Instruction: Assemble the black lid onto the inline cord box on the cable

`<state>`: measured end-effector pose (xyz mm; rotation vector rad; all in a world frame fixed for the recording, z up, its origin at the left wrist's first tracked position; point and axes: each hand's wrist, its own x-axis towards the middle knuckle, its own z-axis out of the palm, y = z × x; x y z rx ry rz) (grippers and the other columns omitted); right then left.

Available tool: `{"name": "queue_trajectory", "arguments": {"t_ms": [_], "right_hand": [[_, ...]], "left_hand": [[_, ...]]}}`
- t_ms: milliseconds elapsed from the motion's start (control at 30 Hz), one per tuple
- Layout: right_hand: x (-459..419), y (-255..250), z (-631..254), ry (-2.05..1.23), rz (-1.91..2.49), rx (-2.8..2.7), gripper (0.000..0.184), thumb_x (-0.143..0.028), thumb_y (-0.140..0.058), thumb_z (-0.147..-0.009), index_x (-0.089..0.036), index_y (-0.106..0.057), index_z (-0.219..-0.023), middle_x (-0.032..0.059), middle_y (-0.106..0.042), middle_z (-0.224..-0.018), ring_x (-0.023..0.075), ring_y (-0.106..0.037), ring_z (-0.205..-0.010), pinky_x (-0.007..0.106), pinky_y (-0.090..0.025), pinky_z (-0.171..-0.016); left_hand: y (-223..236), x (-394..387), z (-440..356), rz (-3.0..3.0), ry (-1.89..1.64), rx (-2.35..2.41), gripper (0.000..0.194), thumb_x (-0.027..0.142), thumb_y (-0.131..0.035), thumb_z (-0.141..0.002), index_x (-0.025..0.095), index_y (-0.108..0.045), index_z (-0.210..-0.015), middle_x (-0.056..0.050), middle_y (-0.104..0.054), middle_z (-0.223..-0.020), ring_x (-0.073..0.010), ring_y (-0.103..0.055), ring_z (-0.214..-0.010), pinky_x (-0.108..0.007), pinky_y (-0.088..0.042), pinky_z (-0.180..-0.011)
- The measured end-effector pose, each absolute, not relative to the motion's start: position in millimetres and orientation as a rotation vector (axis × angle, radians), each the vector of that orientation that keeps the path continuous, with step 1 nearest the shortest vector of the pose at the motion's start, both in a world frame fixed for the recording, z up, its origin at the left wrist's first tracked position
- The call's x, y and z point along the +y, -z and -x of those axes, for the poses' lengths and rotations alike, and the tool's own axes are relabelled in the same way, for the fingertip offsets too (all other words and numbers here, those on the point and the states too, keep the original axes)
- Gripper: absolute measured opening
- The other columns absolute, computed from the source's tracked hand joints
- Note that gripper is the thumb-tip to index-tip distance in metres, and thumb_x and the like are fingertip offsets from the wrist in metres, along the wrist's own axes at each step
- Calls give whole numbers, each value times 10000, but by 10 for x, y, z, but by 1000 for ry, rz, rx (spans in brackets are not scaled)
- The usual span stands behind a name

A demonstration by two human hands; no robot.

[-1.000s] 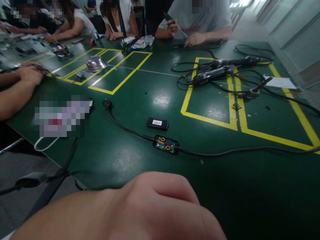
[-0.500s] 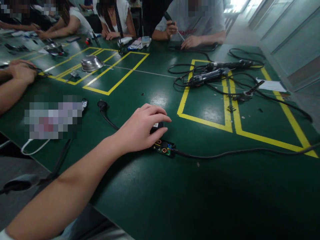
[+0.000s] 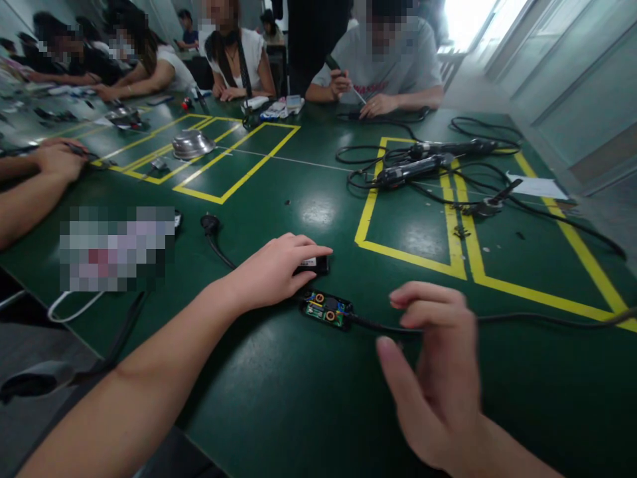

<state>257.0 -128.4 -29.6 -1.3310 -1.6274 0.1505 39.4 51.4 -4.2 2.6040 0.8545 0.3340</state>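
Observation:
My left hand (image 3: 279, 269) has its thumb and fingers closed across a black plastic cover (image 3: 321, 264) with a white label, whose left part the hand hides. Just nearer to me lies an open black housing (image 3: 326, 311), its green circuit board, copper-coloured rings and coloured wires exposed. A black cable (image 3: 383, 327) leaves the housing on the right and passes behind my right hand (image 3: 432, 372). That hand hovers over the table, fingers curved and apart from the thumb, holding nothing. On the left, the cord ends in a black plug (image 3: 210, 224), partly covered by my left wrist along the way.
Two black electric screwdrivers (image 3: 415, 170) with tangled cords lie at the back right, near yellow tape rectangles (image 3: 413, 255). A metal bowl (image 3: 192, 144) stands at the back left. A blurred-out packet (image 3: 119, 249) is at left. Co-workers sit around; one holds a tool (image 3: 358, 95).
My left hand has reached forward from the near edge and closed on the cover. My right hand has come into view from the lower right. The view has shifted slightly.

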Motion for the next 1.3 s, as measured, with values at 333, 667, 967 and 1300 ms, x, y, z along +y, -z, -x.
{"name": "queue_trajectory", "arguments": {"t_ms": [333,667,967,1300], "right_hand": [[-1018,361,-2561,-144,1549,-1948,202,-215,-558,-870,-244,-468,-1049,41,-586,-897,238,-560,-766,381,-390,-672],[-979,345,-2534,-202,1564,-1954,98,-172,-501,-926,-231,-536,-996,38,-614,-846,231,-585,-753,367,-378,-675],[-980,336,-2527,-214,1557,-1967,88,-170,-510,-923,-233,-571,-935,37,-610,-815,223,-552,-736,366,-350,-672],[-991,349,-2535,-277,1578,-1998,89,-175,-540,-944,-224,-601,-902,54,-632,-852,226,-534,-782,377,-342,-704]], "left_hand": [[-168,180,-409,-2358,-303,586,808,167,-819,-900,294,-535,-1645,-48,-811,-1304,-252,-749,-1189,-415,-568,-1086],[-217,125,-424,-2386,-215,622,659,143,-764,-918,288,-627,-1546,-59,-794,-1247,-240,-742,-1119,-363,-587,-970],[-269,87,-467,-2482,-195,558,499,92,-709,-860,234,-732,-1338,-41,-769,-1139,-236,-702,-1045,-369,-558,-952],[-237,91,-448,-2418,-164,574,419,94,-702,-913,255,-737,-1298,-49,-747,-1219,-239,-701,-1131,-372,-582,-1004]]}}
